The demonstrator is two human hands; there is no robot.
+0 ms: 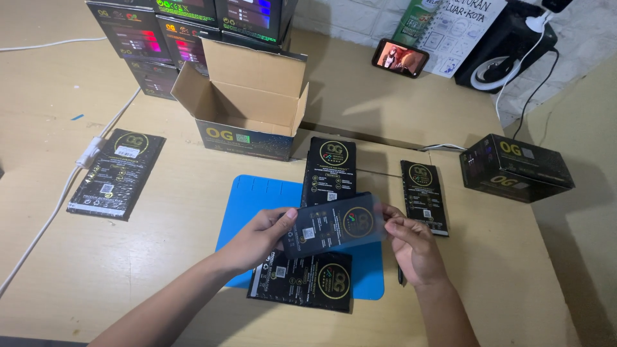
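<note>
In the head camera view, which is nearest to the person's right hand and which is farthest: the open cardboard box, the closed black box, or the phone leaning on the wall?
From the right hand:
1. Closed black box, on the table to the right, nearest.
2. Phone, leaning at the back wall, straight ahead.
3. Open cardboard box, at the back left, farthest.
The phone and the open box are almost too close to call.
</note>
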